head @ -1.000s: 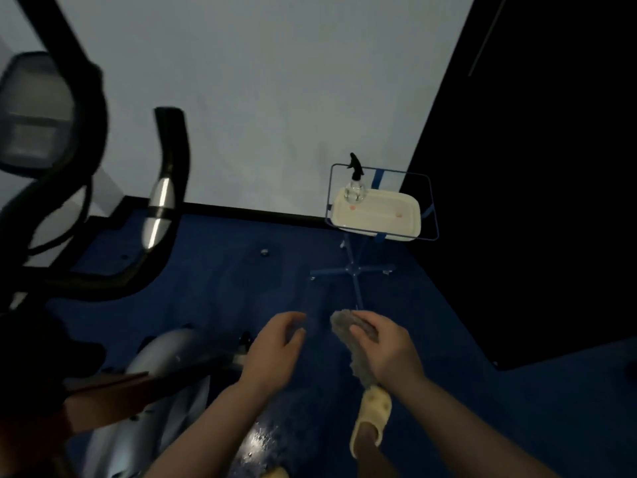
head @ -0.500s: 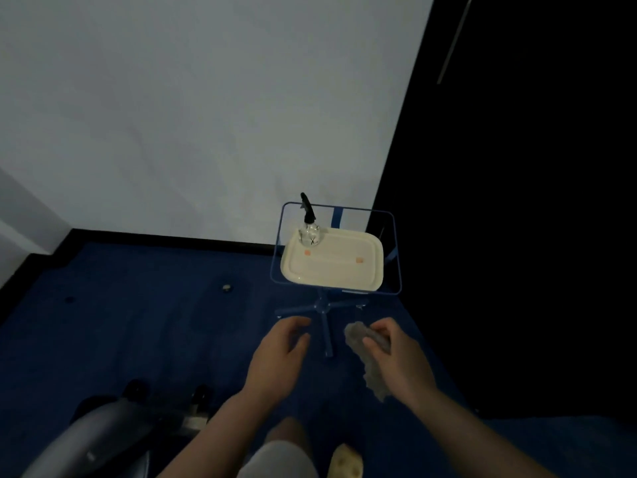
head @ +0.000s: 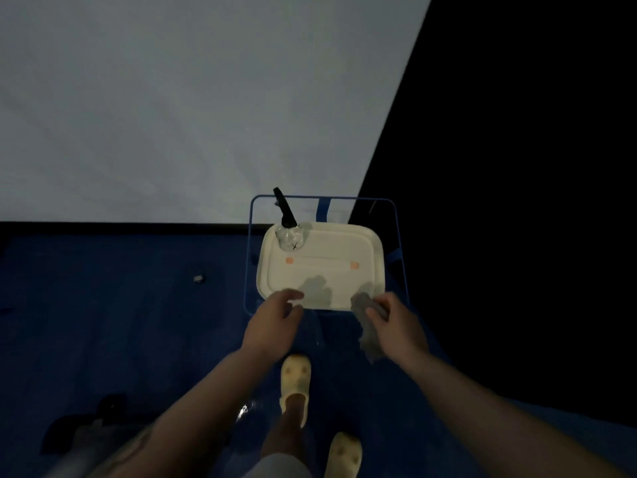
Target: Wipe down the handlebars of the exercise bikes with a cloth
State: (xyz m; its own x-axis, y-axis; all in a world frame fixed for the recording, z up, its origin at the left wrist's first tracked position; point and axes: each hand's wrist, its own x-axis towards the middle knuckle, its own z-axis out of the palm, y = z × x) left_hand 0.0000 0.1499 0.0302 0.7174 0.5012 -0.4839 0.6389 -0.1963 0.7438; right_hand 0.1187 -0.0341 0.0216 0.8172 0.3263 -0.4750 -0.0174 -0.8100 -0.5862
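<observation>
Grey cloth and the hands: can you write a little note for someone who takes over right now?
Right hand: shut on the crumpled grey cloth, which hangs at the near edge of the cream plastic tray.
Left hand: open and empty, reaching over that edge.
Clear spray bottle with black trigger: upright in the tray's far-left corner, on the blue wire-frame stand.
Done: cannot tell; no handlebars are in view.
Left: probably spray the cloth, then wipe the handlebars.

Dim room, hand shadows on tray [head: 365, 250], wide-angle bending at edges
</observation>
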